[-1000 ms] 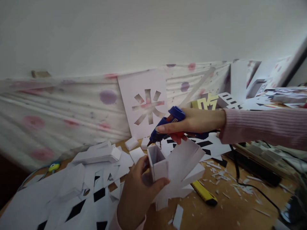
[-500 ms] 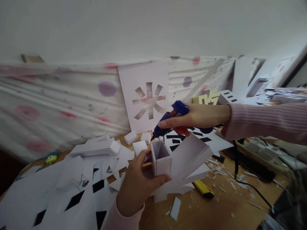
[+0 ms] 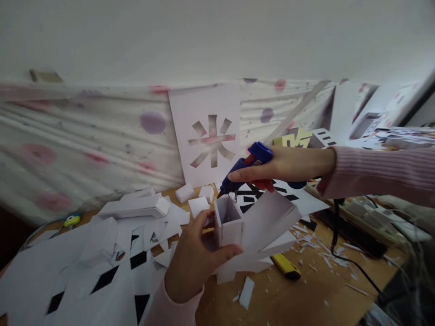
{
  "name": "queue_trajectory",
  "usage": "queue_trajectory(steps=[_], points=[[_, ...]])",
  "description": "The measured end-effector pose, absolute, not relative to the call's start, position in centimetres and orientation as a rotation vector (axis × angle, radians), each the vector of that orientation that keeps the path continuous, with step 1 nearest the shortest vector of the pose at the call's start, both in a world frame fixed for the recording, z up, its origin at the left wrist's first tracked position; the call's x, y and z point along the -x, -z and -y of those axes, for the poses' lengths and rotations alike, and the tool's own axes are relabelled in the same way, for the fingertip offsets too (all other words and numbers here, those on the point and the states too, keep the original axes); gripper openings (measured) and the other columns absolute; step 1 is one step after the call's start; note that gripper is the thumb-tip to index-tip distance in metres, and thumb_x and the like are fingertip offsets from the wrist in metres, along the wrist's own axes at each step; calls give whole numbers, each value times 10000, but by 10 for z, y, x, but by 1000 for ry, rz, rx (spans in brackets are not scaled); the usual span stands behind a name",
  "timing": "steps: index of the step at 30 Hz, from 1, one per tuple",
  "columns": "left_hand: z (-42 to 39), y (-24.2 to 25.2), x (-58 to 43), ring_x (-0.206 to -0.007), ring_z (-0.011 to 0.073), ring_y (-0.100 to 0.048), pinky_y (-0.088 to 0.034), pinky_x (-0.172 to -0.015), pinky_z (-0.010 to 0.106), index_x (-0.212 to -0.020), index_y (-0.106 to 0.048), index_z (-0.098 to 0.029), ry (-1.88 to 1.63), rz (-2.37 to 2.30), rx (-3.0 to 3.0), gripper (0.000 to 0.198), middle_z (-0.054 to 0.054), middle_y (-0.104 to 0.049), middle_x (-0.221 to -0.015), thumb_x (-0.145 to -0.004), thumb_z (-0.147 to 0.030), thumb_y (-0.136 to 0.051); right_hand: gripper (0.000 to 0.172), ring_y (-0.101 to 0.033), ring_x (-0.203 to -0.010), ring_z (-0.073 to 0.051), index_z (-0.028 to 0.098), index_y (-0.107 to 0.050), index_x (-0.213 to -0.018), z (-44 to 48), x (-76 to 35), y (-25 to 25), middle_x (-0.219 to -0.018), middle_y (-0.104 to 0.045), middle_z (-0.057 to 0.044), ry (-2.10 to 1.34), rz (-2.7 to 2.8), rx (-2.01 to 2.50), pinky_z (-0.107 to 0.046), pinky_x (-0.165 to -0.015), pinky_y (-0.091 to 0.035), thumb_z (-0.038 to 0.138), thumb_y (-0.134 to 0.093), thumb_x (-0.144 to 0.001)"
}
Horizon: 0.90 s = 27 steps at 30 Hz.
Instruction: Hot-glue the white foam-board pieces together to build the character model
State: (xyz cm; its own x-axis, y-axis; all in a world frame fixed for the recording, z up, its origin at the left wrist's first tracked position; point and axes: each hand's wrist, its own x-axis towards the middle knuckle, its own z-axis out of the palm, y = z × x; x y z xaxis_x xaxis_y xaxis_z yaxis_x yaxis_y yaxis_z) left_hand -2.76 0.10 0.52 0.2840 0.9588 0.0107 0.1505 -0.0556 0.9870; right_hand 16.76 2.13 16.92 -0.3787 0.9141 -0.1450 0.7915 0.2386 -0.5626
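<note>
The right hand [image 3: 288,163] has its fingers closed round a blue plastic glue gun with a dark pointed nozzle [image 3: 261,152], the thumb lying along the barrel and the red trigger [image 3: 265,184] showing beneath the fingers. The gun's barrel slopes down and leftward from the thumb tip, so its nozzle aims at the box's far left rim; whether the two touch, I cannot tell.

The left hand [image 3: 190,258] is clamped on a white card box with an open rectangular top [image 3: 231,233], its fingers curled round the left side and its thumb pressed across the lower front. Held below and left of the right fingers, the box has its long axis nearly upright and its mouth facing up. From just right of the left thumb tip, a broad white card flap [image 3: 272,222] runs slantwise up and to the right.

Beyond the left fingertips lies a small white card block [image 3: 185,193]. Right of the left thumb, near the flap, is a yellow and black plastic cutter [image 3: 285,266], its long axis slanting down to the right toward its black end. Behind the gun, past the right thumb, a white card panel with a cut-out character [image 3: 195,108] leans upright.
</note>
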Motion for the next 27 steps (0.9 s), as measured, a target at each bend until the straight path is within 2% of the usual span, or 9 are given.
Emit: queue_trajectory(steps=[5,18,27], points=[[-2,-7,27,-975,290,-722,-589,-836,421,-1135,-573,-192,-925,-1084,-1491,668,134,-706,-1185,-557,-355,-865,464,-483,-529,-119,214,-529,-585,-18,-169,-170,-536,-516,32,-843,2272,1608,-272,-559,-386,589,-635,-837],[-2,-6,27,-1010,305,-712,-575,-869,447,-1176,-553,-188,-896,-1121,-1460,750,163,-675,-1253,-526,-383,-873,494,-506,-546,-130,212,-560,-626,-19,-177,-170,-566,-544,19,-786,2272,1706,-282,-563,-371,671,-622,-800],[-2,-9,27,-993,307,-716,-578,-855,457,-1151,-579,-196,-896,-1122,-1518,683,150,-698,-1206,-559,-397,-853,471,-497,-541,-126,215,-559,-642,-17,-181,-170,-563,-535,27,-799,2238,1705,-275,-553,-370,651,-637,-800]])
